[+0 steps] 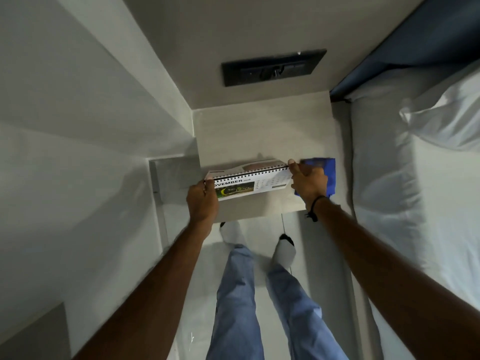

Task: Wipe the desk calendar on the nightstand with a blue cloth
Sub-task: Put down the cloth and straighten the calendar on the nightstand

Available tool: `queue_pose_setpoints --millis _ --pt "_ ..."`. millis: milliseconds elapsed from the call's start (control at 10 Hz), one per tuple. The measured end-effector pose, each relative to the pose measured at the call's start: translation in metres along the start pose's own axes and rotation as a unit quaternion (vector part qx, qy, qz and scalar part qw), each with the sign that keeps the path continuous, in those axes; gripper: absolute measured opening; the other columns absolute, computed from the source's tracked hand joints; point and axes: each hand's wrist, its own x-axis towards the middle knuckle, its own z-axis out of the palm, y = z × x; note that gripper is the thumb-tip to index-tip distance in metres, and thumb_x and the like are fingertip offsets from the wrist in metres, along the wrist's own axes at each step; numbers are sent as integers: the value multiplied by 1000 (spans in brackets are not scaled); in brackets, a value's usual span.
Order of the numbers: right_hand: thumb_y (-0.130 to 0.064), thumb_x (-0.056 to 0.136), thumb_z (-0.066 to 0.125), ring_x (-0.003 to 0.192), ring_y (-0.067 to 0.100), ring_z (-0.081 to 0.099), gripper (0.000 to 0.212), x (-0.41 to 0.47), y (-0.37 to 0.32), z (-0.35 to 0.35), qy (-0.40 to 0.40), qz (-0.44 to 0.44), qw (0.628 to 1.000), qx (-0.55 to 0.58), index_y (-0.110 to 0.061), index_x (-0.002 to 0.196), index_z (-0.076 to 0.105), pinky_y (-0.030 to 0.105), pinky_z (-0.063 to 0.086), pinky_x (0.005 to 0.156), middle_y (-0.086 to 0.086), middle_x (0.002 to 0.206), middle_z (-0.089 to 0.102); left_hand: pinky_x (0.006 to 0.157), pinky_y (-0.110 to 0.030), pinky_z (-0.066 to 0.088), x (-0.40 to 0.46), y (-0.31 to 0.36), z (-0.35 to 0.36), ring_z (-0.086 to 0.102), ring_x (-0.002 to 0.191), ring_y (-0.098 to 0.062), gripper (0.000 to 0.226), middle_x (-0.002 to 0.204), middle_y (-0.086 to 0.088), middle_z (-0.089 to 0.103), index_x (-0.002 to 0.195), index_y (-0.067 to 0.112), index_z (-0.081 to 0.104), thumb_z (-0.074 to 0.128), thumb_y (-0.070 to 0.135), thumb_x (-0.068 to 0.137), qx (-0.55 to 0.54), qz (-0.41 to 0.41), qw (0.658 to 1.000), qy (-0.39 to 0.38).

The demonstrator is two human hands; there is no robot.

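A spiral-bound desk calendar showing a November page stands on the grey nightstand, near its front edge. My left hand grips the calendar's left end. My right hand pinches the right end of the spiral binding. A folded blue cloth lies on the nightstand's right edge, partly hidden behind my right hand; I cannot tell whether the hand touches it.
A dark switch panel is set in the wall behind the nightstand. A bed with a white sheet and a pillow borders the right side. White walls close in the left. My legs stand on the pale floor below.
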Motion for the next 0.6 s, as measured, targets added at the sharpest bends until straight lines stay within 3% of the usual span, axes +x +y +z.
queue_pose_setpoints --millis 200,300,400,500,600 --pt "-48 97 58 97 43 71 48 -14 23 -4 -19 -28 999 -36 -6 95 78 53 58 88 23 96 76 101 -48 53 -17 -25 3 66 114 -39 49 122 -25 69 121 1 70 38 35 107 32 0 999 -6" --pt "-47 98 55 98 35 70 46 -15 30 -6 -21 -40 998 -50 -8 96 79 36 55 78 11 87 72 99 -46 55 -22 -28 4 68 112 -37 48 121 -23 71 122 2 71 38 34 107 16 8 1000 -4" --pt "-50 98 54 99 32 69 46 -18 29 -10 -32 -48 996 -68 -12 99 80 35 55 80 10 88 72 93 -39 56 -26 -26 4 70 109 -34 46 120 -20 73 124 3 70 39 33 107 -1 8 1000 -4" --pt "-55 95 55 108 31 68 47 -21 28 -15 -41 -24 997 -52 -19 116 78 40 57 96 12 108 77 83 -29 53 -27 -25 4 69 106 -29 46 121 -18 73 124 3 70 39 33 107 -7 0 1000 -14" --pt "-58 93 55 106 29 67 51 -27 19 -31 -31 -14 999 -39 -20 122 75 37 56 92 7 103 75 97 -37 53 -35 -13 -3 65 117 -36 46 129 -25 65 122 -2 66 37 30 107 9 -6 1000 -6"
